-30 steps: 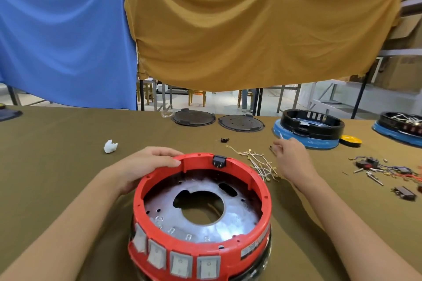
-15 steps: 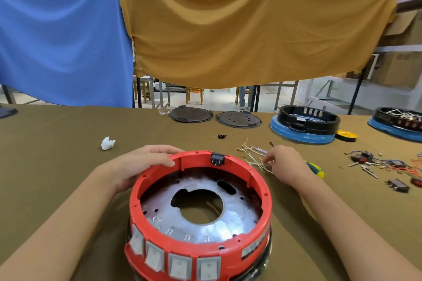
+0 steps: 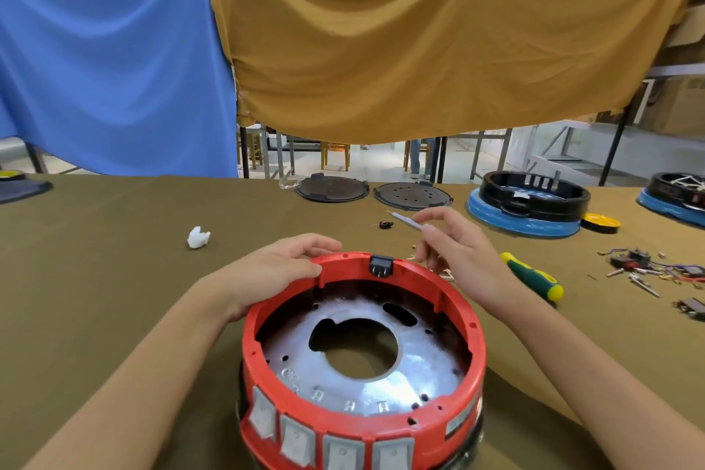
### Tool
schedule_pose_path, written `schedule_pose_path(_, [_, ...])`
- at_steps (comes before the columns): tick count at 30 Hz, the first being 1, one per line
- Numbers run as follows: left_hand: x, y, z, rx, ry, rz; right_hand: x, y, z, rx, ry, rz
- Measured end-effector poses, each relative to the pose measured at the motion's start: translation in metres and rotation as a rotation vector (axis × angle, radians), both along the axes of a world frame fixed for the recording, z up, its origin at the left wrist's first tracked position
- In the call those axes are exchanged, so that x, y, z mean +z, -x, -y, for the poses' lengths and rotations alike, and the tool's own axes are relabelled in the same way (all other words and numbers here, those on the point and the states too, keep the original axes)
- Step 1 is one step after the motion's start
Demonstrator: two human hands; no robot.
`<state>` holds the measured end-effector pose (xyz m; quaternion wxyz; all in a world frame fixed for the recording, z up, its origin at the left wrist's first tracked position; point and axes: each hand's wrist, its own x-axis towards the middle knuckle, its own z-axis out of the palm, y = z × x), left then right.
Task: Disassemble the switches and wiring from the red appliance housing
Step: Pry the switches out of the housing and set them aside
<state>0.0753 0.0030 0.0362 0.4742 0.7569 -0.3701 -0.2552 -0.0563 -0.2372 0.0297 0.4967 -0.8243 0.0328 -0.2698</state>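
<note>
Blue cloth (image 3: 114, 61) and mustard cloth (image 3: 438, 46) hang across the top of the frame; olive-covered bench (image 3: 95, 279) fills the lower half. Red housing (image 3: 362, 427) sits bottom centre, open side up, silver plate (image 3: 416, 362) inside, four grey switches (image 3: 332, 446) along its near wall, small black switch (image 3: 380, 266) clipped in the far rim. Left hand (image 3: 274, 271) rests on the far-left rim, fingers curled over the edge, gripping it. Right hand (image 3: 457, 252) is raised just right of the black switch, thumb and forefinger pinching a thin grey tool (image 3: 406, 221) that points up-left. Green-yellow screwdriver (image 3: 534, 277) lies on the bench right of that hand. Loose wires and parts (image 3: 648, 271) at right edge. White scrap (image 3: 198, 237) left of centre. Two dark round lids (image 3: 374, 191) at the bench's far side, a black-and-blue base (image 3: 526, 206) to their right, another cut off at the right edge.
</note>
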Motion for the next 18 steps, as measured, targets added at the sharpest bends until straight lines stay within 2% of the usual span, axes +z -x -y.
schedule_pose_path(3, [0.0,0.005,0.004,0.04,-0.027,0.093,0.016,0.0,-0.01,0.038,-0.028,-0.004])
schedule_pose_path(5, [0.002,0.007,0.006,0.091,-0.041,0.173,0.029,-0.004,-0.021,0.049,0.104,-0.038])
schedule_pose_path(7, [0.003,0.007,0.008,0.162,0.029,0.252,0.041,-0.009,-0.039,0.059,0.259,-0.053])
schedule_pose_path(10, [0.007,0.013,0.009,0.1,0.236,0.073,0.049,-0.016,-0.07,0.067,0.522,-0.045])
schedule_pose_path(12, [0.009,0.016,0.009,0.077,0.308,-0.025,0.043,-0.023,-0.088,0.067,0.667,-0.019])
schedule_pose_path(14, [0.007,0.013,0.008,0.106,0.374,-0.108,0.036,-0.028,-0.099,0.083,0.707,-0.023])
schedule_pose_path(18, [0.004,0.007,0.007,0.143,0.482,-0.217,0.032,-0.029,-0.099,0.2,0.64,-0.091])
